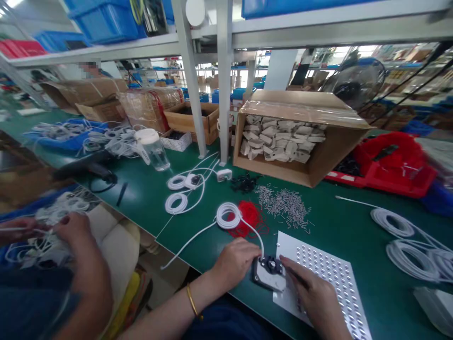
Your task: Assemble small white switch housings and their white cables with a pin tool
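Note:
My left hand (235, 260) is closed on the left edge of a small white and black part (269, 275) that rests on the green table (354, 226). A white cable runs from the part up to a white coil (228, 215). My right hand (313, 295) touches the part's right side with pinched fingers, holding a thin dark tool I cannot make out. It lies over a white perforated sheet (332, 278).
A red wire bundle (250, 215) and a pile of small metal pins (285, 203) lie beyond the coil. An open cardboard box (297, 137) of white pieces stands behind, with a red bin (396, 165) at right. Another person's hands (71, 236) handle white cables at left.

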Demonstrator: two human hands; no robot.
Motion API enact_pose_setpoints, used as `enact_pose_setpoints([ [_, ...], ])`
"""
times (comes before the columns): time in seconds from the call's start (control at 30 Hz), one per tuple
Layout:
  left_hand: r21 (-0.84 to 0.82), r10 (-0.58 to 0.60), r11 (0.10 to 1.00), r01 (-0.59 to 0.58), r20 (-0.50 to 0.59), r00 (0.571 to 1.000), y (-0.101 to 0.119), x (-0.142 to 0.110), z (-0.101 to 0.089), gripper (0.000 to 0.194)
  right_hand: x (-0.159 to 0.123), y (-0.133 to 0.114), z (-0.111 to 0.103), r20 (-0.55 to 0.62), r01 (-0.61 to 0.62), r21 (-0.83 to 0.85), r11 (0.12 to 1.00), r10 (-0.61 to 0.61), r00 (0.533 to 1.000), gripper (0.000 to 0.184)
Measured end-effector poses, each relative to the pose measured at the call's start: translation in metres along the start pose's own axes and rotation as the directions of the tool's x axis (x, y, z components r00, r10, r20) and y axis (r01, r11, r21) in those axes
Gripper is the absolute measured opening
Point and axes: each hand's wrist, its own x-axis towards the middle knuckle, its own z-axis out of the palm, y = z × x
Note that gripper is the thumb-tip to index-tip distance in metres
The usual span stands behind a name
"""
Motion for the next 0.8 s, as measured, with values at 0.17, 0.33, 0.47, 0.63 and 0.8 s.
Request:
enact_pose_setpoints([
  [0.17,0.158,0.008,0.987,0.004,-0.076,0.997,0.017,-0.009,-0.026,0.028,0.013,0.007,-0.032,0.041,-0.195,-0.023,0.980,0.196,0.980,0.030],
  [0.33,0.315,-0.145,0.932,0.177,-0.122,0.982,0.021,0.072,-0.061,0.024,0.073,0.029,-0.063,-0.047,-0.382,-0.370,0.847,0.394,0.918,0.035],
  [0.47,0.394,-0.221,0.900,0.188,0.040,0.974,0.002,0.157,-0.052,0.017,0.114,0.041,-0.056,-0.059,-0.403,-0.468,0.786,0.427,0.902,0.040],
  [0.63,0.477,-0.355,0.838,0.264,0.111,0.928,-0.027,0.195,-0.024,0.028,0.128,0.047,-0.047,-0.046,-0.403,-0.513,0.758,0.445,0.895,0.015],
  [0.8,0.465,-0.389,0.832,0.302,0.100,0.916,-0.032,0.194,-0.018,0.027,0.127,0.051,-0.050,0.023,-0.347,-0.557,0.755,0.431,0.902,0.015],
])
